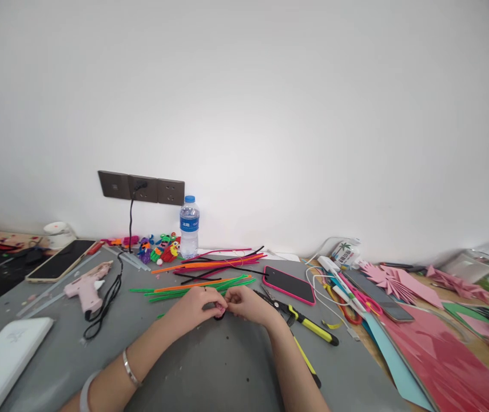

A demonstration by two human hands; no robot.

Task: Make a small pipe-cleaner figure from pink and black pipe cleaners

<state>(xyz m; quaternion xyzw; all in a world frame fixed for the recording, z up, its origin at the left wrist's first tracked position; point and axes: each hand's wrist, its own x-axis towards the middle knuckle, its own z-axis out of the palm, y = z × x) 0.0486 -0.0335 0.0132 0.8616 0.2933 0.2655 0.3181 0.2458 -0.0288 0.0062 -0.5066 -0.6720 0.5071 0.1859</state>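
My left hand [195, 309] and my right hand [246, 304] meet over the grey table [210, 372], fingertips pinched together on a small pink and black pipe-cleaner piece [219, 312]. Just beyond them lies a spread of green, orange, pink and black pipe cleaners [210, 273]. Yellow-handled pliers [308, 323] rest right of my right wrist. My left wrist wears a silver bangle [130, 369].
A pink glue gun [86, 288] with a black cord lies at left, near a phone [59, 260] and a white box [2, 360]. A water bottle [189, 227] and small pipe-cleaner figures [160, 249] stand by the wall. A pink-cased phone [289, 284], pens and coloured paper sheets [437, 355] fill the right.
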